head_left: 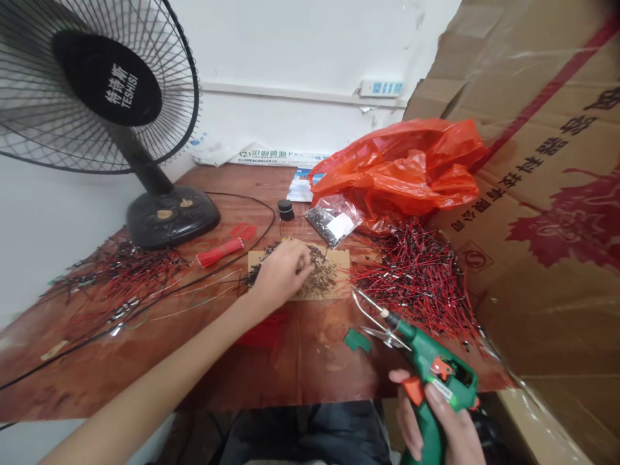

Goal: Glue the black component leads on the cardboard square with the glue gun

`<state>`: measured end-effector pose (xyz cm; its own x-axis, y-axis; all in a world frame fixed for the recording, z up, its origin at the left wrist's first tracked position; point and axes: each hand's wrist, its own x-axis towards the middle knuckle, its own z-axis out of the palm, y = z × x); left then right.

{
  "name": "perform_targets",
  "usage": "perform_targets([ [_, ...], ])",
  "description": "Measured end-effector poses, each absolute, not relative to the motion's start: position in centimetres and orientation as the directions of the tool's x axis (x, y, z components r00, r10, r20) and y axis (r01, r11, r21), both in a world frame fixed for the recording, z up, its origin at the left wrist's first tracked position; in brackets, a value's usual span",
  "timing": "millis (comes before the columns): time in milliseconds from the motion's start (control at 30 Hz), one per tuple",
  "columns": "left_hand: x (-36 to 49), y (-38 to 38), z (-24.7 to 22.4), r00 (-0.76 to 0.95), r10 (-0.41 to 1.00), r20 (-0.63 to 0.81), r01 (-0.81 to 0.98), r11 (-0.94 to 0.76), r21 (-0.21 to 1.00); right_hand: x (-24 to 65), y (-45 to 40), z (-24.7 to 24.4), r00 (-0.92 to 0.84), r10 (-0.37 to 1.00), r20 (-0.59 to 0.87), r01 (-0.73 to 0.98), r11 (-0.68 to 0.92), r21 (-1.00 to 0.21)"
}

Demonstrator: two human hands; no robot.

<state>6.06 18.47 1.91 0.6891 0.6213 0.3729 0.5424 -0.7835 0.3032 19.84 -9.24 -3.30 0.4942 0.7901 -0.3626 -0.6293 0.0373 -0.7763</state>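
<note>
My left hand (pixel 283 271) reaches over a pile of small dark parts (pixel 322 274) heaped on a flat cardboard piece (pixel 343 261). Its fingers are curled together, and whatever they pinch, if anything, is hidden. At the lower right my right hand (pixel 436 413) is wrapped round the grip of a green soldering gun (pixel 426 349) with an orange trigger. The gun's bent metal tip points up and left, apart from the left hand. Just left of the gun, a small green piece (pixel 357 340) lies on the table. Red wires (pixel 264 330) lie partly under my left forearm.
Red-and-black wired parts (pixel 416 284) are heaped at the right, with more wires (pixel 130 268) at the left. A black fan (pixel 172 216) stands back left, its cable crossing the table (pixel 310 361). An orange plastic bag (pixel 402 171) and a cardboard box (pixel 547 271) flank the right side.
</note>
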Motion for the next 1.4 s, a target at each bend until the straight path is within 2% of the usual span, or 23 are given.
perform_targets([
  [167,2.0,20.3,1.0,0.708,0.634,0.312,0.6,-0.772,0.207,17.5,-7.2,-3.8,0.454,0.789,-0.414,-0.582,-0.09,-0.808],
  [300,1.2,20.3,0.1,0.76,0.593,0.267,0.587,-0.802,0.11,16.9,-6.3,-3.9,0.444,0.801,-0.403,-0.539,-0.12,-0.833],
  [433,1.2,20.0,-0.5,0.766,0.581,0.276,0.588,-0.806,0.064,17.1,-6.5,-4.2,0.427,0.798,-0.424,-0.548,-0.145,-0.824],
  [1000,1.6,19.5,-1.1,0.754,0.567,0.331,0.597,-0.802,0.017,16.9,-5.7,-2.3,0.431,0.722,-0.541,-0.585,-0.233,-0.777],
  [1167,1.6,19.6,-1.1,0.751,0.569,0.336,0.601,-0.799,0.01,16.4,-5.4,-1.9,0.473,0.685,-0.554,-0.621,-0.187,-0.761],
  [1267,1.6,19.6,-1.1,0.749,0.567,0.342,0.601,-0.799,0.009,16.4,-5.5,-2.2,0.441,0.68,-0.586,-0.669,-0.187,-0.72],
  [1400,1.7,19.5,-0.8,0.742,0.571,0.351,0.605,-0.796,0.016,16.4,-6.1,-2.7,0.454,0.708,-0.541,-0.669,-0.13,-0.732],
])
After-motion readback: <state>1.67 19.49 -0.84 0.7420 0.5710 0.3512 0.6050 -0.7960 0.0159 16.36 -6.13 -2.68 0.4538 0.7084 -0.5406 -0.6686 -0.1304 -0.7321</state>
